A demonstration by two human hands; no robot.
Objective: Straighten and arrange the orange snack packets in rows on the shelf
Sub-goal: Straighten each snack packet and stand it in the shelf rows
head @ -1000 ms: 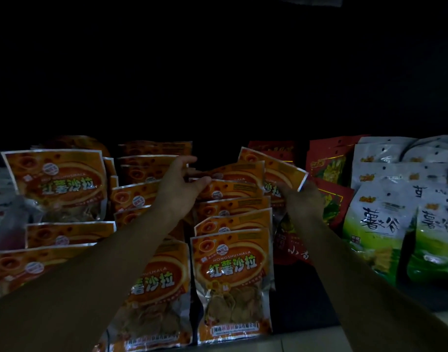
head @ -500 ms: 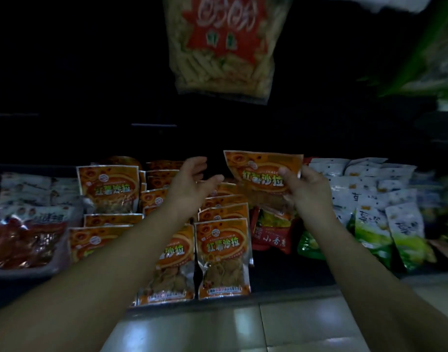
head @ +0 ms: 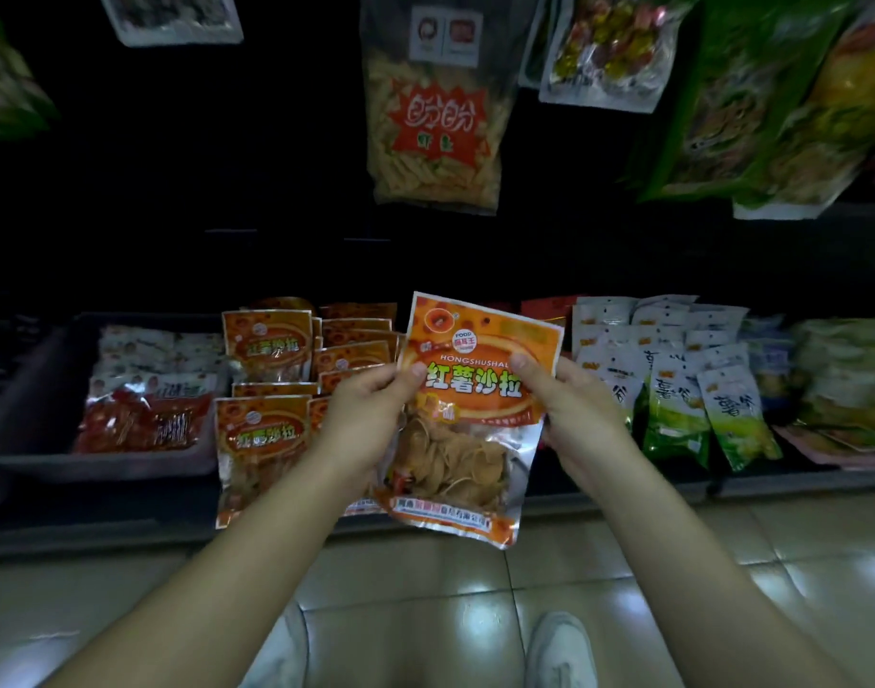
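Progress: the orange packet (head: 475, 389) has left the shelf (head: 624, 481); your left grip (head: 371, 414) and right grip (head: 579, 419) now both pinch its sides, ready for re-placing in a row.

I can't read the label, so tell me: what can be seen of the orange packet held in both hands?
The orange snack packet is a glossy pouch with silver edges. Its upper half is orange with red Chinese characters, the lettering HONGSHUSHAL and a round logo; the clear lower half shows pale golden crisps. It faces the camera, top leaning slightly right, lifted in front of the shelf. The left hand grips its left edge, the right hand its right edge, thumbs on the front.
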